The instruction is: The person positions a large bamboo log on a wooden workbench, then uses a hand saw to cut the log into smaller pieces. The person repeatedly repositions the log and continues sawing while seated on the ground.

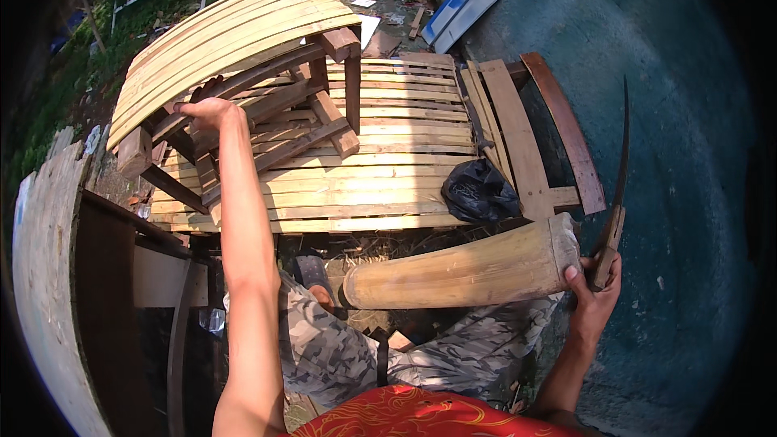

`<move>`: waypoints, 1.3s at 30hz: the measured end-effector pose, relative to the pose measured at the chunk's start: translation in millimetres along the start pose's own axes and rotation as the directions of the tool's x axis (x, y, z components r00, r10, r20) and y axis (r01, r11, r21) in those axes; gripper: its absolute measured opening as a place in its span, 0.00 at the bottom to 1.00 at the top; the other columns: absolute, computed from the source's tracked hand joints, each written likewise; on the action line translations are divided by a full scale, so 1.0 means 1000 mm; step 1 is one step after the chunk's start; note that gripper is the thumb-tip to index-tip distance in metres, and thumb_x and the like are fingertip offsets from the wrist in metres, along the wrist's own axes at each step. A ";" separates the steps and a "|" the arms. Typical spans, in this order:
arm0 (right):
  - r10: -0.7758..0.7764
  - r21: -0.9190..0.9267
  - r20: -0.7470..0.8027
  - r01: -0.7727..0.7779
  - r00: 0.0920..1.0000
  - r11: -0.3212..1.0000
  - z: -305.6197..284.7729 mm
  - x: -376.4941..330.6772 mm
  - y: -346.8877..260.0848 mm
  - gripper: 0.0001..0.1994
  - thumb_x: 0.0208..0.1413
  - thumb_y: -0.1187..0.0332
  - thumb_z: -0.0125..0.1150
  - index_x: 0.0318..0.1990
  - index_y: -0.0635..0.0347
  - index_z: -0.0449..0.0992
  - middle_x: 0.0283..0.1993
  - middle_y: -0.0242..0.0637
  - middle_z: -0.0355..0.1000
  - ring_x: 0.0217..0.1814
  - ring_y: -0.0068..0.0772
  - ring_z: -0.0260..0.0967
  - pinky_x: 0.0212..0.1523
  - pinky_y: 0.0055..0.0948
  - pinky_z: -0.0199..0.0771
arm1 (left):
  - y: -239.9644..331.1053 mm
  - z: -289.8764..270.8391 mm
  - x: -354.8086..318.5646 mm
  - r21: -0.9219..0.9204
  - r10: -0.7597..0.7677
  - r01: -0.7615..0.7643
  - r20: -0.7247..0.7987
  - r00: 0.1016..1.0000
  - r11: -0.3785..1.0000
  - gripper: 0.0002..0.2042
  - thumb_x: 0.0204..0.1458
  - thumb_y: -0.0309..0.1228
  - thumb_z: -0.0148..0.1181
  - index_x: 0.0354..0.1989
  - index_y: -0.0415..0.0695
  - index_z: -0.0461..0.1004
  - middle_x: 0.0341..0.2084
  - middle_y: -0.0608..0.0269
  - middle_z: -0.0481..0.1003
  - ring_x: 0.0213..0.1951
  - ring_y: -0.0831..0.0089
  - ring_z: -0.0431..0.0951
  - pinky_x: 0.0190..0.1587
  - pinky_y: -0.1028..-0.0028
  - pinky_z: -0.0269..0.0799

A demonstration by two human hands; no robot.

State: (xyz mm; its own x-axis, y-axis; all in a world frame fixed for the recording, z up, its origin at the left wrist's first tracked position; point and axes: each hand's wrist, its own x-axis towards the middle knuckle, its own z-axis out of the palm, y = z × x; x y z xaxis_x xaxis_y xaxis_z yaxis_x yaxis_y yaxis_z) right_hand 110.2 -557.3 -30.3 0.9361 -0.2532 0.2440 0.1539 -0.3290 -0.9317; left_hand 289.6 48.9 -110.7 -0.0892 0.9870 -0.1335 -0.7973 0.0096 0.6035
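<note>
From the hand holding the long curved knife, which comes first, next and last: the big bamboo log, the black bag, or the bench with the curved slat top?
1. Big bamboo log: touching the right hand, just to its left.
2. Black bag: farther up-left, on the flat slatted platform.
3. Curved-top bench: farthest, upper left, where the left hand reaches.

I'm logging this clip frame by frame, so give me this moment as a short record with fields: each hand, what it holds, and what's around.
Setting: outdoors, concrete ground, grass behind
Left hand: stretched forward, gripping the frame of a slatted bamboo bench tipped on a slatted platform
Right hand: closed on the wooden handle of a long curved blade, thumb against the end of a thick bamboo section
Bamboo section: lying across the person's lap
Nearby: black plastic bag on the platform, loose planks beside it
</note>
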 end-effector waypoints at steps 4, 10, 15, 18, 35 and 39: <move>0.011 0.149 0.003 -0.011 1.000 0.989 0.013 0.022 -0.007 0.25 0.44 0.72 0.77 0.48 0.58 0.69 0.35 0.29 0.72 0.35 0.20 0.69 0.41 0.22 0.69 | 0.017 -0.016 0.000 0.293 -0.044 -0.005 0.160 0.986 0.956 0.43 0.64 0.64 0.41 0.66 0.28 0.61 0.55 0.43 0.74 0.54 0.56 0.78 0.59 0.57 0.75; 0.009 0.444 0.125 -0.064 0.992 0.894 0.043 0.065 0.015 0.24 0.48 0.76 0.75 0.51 0.59 0.69 0.35 0.31 0.75 0.37 0.21 0.72 0.43 0.23 0.72 | 0.095 -0.085 -0.001 0.894 -0.643 -0.202 0.431 0.633 0.400 0.41 0.63 0.66 0.41 0.63 0.35 0.70 0.47 0.47 0.81 0.50 0.58 0.82 0.58 0.58 0.72; 0.072 0.538 0.248 -0.199 0.966 0.819 0.101 0.099 0.060 0.20 0.51 0.78 0.74 0.47 0.59 0.70 0.36 0.31 0.76 0.37 0.21 0.74 0.45 0.23 0.74 | 0.147 -0.194 -0.049 0.820 -0.623 -0.526 0.294 0.725 -0.225 0.44 0.58 0.66 0.50 0.61 0.28 0.71 0.55 0.36 0.76 0.61 0.49 0.75 0.64 0.64 0.65; 0.108 0.532 0.336 -0.283 0.936 0.798 0.151 0.116 0.093 0.18 0.51 0.78 0.73 0.46 0.60 0.70 0.35 0.30 0.75 0.37 0.21 0.73 0.44 0.23 0.74 | 0.136 -0.229 -0.070 0.930 -0.639 -0.353 0.211 0.740 -0.102 0.48 0.55 0.68 0.53 0.61 0.25 0.70 0.54 0.31 0.75 0.61 0.49 0.74 0.64 0.62 0.64; -0.037 0.067 0.435 0.009 0.900 0.998 0.262 0.137 0.190 0.19 0.62 0.60 0.64 0.52 0.65 0.71 0.44 0.46 0.79 0.46 0.38 0.77 0.50 0.35 0.73 | 0.106 -0.239 -0.037 0.955 -0.202 -0.242 0.275 0.940 0.173 0.45 0.50 0.59 0.69 0.63 0.29 0.68 0.57 0.39 0.73 0.59 0.55 0.74 0.61 0.62 0.68; -0.019 -0.061 0.480 0.055 0.877 0.997 0.257 0.138 0.194 0.20 0.63 0.59 0.63 0.53 0.64 0.70 0.45 0.50 0.79 0.48 0.48 0.78 0.50 0.40 0.74 | 0.094 -0.230 -0.038 0.912 -0.159 -0.298 0.351 0.923 0.283 0.44 0.49 0.58 0.71 0.63 0.30 0.69 0.56 0.40 0.74 0.58 0.56 0.75 0.62 0.63 0.67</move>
State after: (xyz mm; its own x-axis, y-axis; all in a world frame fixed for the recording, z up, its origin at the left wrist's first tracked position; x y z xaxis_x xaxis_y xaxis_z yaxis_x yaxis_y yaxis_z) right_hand 350.2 -422.1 -246.1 0.9699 0.2209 0.1020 0.1851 -0.3974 -0.8988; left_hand 81.1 -24.6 -229.3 0.2543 0.9654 0.0569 0.3451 -0.1456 0.9272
